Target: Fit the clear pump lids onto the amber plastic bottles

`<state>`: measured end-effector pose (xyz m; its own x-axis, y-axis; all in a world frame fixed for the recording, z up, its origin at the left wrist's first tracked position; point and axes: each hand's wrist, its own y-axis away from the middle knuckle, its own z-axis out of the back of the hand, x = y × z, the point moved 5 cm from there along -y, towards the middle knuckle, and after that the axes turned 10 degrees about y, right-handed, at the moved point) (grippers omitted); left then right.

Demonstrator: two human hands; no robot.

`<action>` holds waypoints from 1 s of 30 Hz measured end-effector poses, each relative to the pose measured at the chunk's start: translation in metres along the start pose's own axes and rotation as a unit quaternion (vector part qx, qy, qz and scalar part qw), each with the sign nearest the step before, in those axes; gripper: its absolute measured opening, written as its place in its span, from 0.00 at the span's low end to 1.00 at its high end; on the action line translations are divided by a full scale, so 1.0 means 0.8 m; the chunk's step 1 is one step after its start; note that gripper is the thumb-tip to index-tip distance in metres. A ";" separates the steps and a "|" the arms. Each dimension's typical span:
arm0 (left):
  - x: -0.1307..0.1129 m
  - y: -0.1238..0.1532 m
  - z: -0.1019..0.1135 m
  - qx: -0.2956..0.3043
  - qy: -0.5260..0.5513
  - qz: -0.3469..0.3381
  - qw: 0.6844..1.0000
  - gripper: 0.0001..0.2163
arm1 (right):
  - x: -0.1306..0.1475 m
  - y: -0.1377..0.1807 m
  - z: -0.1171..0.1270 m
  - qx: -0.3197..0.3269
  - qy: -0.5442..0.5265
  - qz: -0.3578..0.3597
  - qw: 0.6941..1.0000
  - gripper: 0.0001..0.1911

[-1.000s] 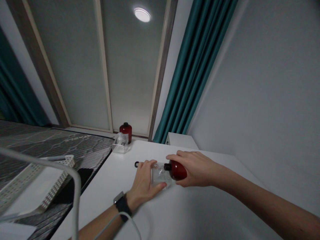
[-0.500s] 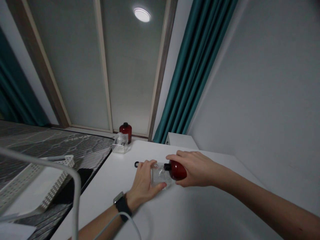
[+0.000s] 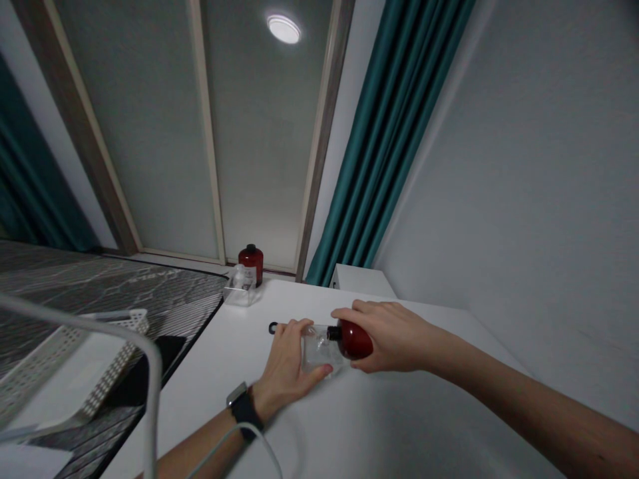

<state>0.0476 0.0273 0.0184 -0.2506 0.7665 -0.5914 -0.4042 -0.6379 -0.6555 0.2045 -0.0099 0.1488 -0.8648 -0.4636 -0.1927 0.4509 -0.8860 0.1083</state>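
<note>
My left hand [image 3: 285, 362] is wrapped around a small clear container [image 3: 317, 349] standing on the white table [image 3: 379, 426]. My right hand [image 3: 392, 336] grips a dark red bottle [image 3: 354, 340] tipped on its side, with its black neck pointing into the clear container. A watch sits on my left wrist. A small black item [image 3: 272, 328] lies on the table just beyond my left fingers.
A second dark red bottle [image 3: 251, 261] and a clear box [image 3: 240, 291] with a small bottle stand at the table's far left corner. A white perforated basket [image 3: 74, 362] rests on a dark patterned surface to the left. A white cable [image 3: 150, 372] arcs across the foreground. Teal curtains hang behind.
</note>
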 end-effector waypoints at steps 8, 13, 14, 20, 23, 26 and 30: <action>0.002 0.001 -0.002 0.010 0.002 0.010 1.000 0.29 | 0.001 0.000 0.002 0.004 0.002 -0.001 1.000 0.34; 0.002 0.001 -0.001 0.007 0.008 0.014 1.000 0.29 | 0.002 0.000 0.004 0.000 0.003 0.003 1.000 0.34; 0.002 0.001 -0.001 0.007 0.008 0.017 1.000 0.29 | 0.002 0.000 0.004 -0.001 0.003 0.003 1.000 0.34; 0.000 0.001 -0.001 0.002 0.007 0.000 1.000 0.29 | 0.001 0.001 0.004 0.003 0.007 0.003 1.000 0.34; 0.000 0.001 -0.001 0.004 0.002 -0.004 1.000 0.29 | 0.001 0.001 0.004 0.003 0.009 0.004 1.000 0.34; 0.000 0.001 -0.001 0.004 0.001 -0.008 1.000 0.29 | 0.001 0.000 0.005 0.002 0.011 0.002 1.000 0.35; -0.001 0.000 0.000 -0.002 -0.002 -0.018 1.000 0.29 | 0.002 0.000 0.005 0.004 0.014 0.005 1.000 0.35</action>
<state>0.0478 0.0266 0.0187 -0.2392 0.7893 -0.5655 -0.4103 -0.6100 -0.6779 0.2025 -0.0106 0.1525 -0.8542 -0.4718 -0.2185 0.4570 -0.8817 0.1174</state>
